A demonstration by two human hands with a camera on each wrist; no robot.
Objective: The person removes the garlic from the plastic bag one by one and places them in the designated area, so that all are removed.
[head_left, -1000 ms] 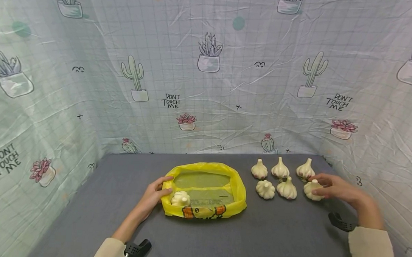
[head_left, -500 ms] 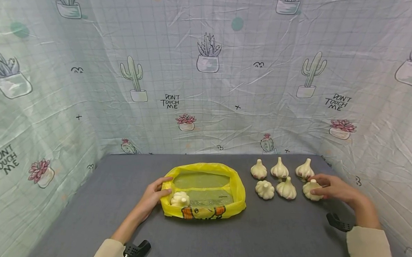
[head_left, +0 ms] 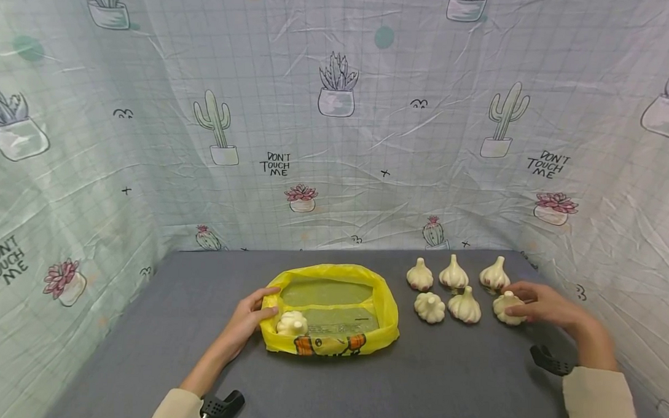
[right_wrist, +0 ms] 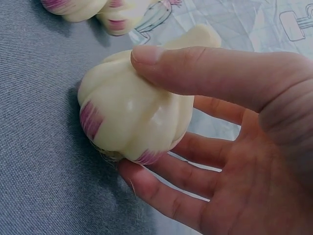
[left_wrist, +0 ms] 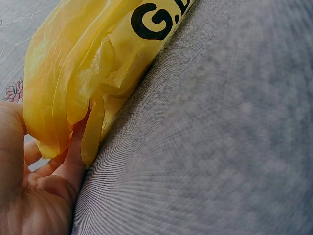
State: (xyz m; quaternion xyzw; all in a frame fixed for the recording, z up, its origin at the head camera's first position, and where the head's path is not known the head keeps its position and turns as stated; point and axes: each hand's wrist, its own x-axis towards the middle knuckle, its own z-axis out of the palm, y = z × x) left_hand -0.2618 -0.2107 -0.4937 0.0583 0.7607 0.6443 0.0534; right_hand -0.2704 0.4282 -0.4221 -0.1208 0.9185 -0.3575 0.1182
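Observation:
A yellow plastic bag (head_left: 387, 312), its mouth folded wide, lies mid-table. My left hand (head_left: 244, 323) grips its left side, thumb over the rim and fingers outside. In the left wrist view, the crinkled bag (left_wrist: 58, 83) falls between thumb and fingers. One garlic bulb (head_left: 293, 323) sits inside, near the bag's front left corner. Over at the right, my right hand (head_left: 552, 307) holds another garlic bulb (head_left: 507, 306) by its sides. The right wrist view has my thumb across this purple-streaked bulb (right_wrist: 132, 115) below its stem, with fingers curled at its far side and underneath.
Left of the held bulb are two garlic bulbs (head_left: 465, 306) in the front row. Behind them stands a back row, including a bulb (head_left: 495, 275) close to my right fingers. A cactus-printed sheet (head_left: 336, 147) walls the grey table (head_left: 361, 394) at back and sides.

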